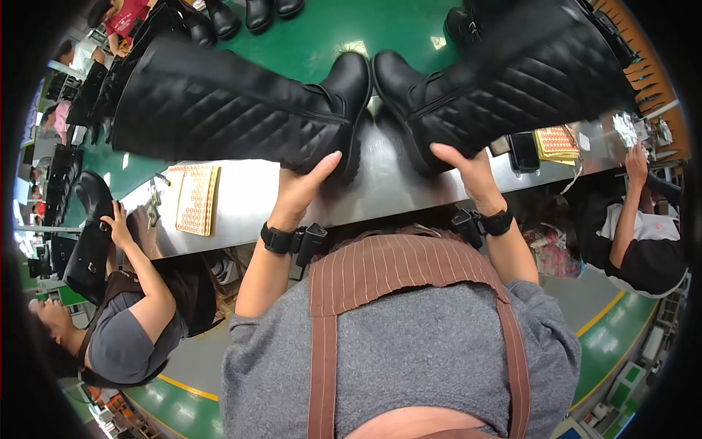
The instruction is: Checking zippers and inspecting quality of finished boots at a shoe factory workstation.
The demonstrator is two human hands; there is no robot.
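A pair of tall black boots with quilted shafts is held over a shiny metal table (252,205), toes together and soles turned toward each other. My left hand (301,189) is closed around the heel area of the left boot (227,110), whose shaft points out to the left. The heel area of the right boot (512,88) is in my right hand (474,178), its shaft reaching to the upper right. Both thumbs show at the heels; the other fingers are hidden behind the boots.
Yellow sheets of red round stickers (196,199) lie at left, and a similar stack (557,144) at right beside a black flat object (523,152). A co-worker at left handles a black boot (89,252); another person's arm (635,175) reaches in at right. More boots (259,14) stand beyond.
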